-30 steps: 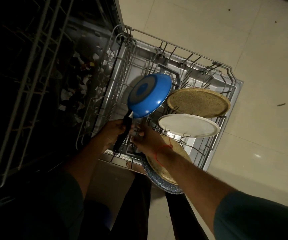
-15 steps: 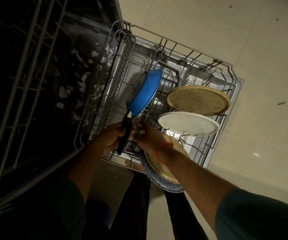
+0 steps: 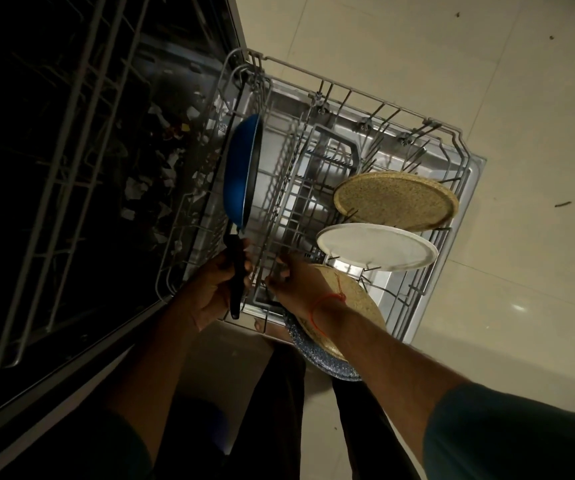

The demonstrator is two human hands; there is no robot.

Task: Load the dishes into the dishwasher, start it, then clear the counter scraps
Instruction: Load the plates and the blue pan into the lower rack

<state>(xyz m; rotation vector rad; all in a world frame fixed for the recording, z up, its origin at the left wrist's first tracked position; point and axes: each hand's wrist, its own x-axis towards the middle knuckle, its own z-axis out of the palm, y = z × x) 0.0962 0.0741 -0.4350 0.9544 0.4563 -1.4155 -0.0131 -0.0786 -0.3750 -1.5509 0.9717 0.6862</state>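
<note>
Loading underway: left hand point(image 3: 215, 292) fingers grasping blue frying pan point(image 3: 242, 173) handle, edge-on over lower rack point(image 3: 355, 88) left side. Right hand point(image 3: 294, 280) fingers curled on rack wire. Speckled plate point(image 3: 396, 199), white plate point(image 3: 377, 245) already slotted (two more near edge). Start, scraps still left.

Blue pan point(image 3: 241, 171) over rack point(image 3: 348, 95)

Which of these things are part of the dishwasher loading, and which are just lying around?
Part of the job:
blue pan, gripped by the left hand
lower rack, touched by the right hand
speckled plate
white plate
tan plate

Just lying about:
dark bits on the floor tiles
</note>
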